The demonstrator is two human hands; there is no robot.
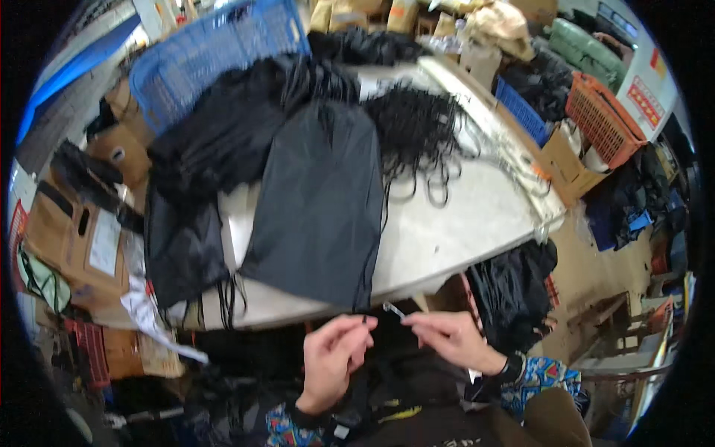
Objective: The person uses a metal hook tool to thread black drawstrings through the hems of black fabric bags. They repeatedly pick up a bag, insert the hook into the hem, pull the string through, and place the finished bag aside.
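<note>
A flat black drawstring bag point(320, 201) lies on the white table point(462, 223), its near corner hanging over the front edge. My left hand point(331, 357) pinches the end of a thin black cord point(364, 319) just below that corner. My right hand point(450, 339) holds a small thin silvery tool point(393, 309) between thumb and finger, its tip pointing toward the cord end. The two hands are close together, a little apart, below the table's front edge.
A pile of black bags point(216, 141) and a tangle of black cords point(417, 127) cover the table's far side. A blue crate point(216, 52) stands at the back, cardboard boxes point(74, 231) at left, an orange crate point(603, 119) at right.
</note>
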